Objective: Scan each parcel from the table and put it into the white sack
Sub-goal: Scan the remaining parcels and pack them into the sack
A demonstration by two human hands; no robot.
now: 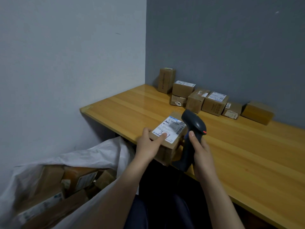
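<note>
A small cardboard parcel (171, 131) with a white shipping label on top sits at the front edge of the wooden table (239, 154). My left hand (148, 146) grips its near left corner, thumb lying across the label. My right hand (200, 152) holds a dark barcode scanner (194, 124) by its handle, the head tilted over the right side of the label. The white sack (92, 156) stands open on the floor at the lower left, with several brown parcels inside it.
Several more cardboard parcels (214, 103) line the grey back wall on the table, some stacked, one standing upright near the corner (165, 80). A pale wall closes the left side. My dark-clothed legs are below the table edge.
</note>
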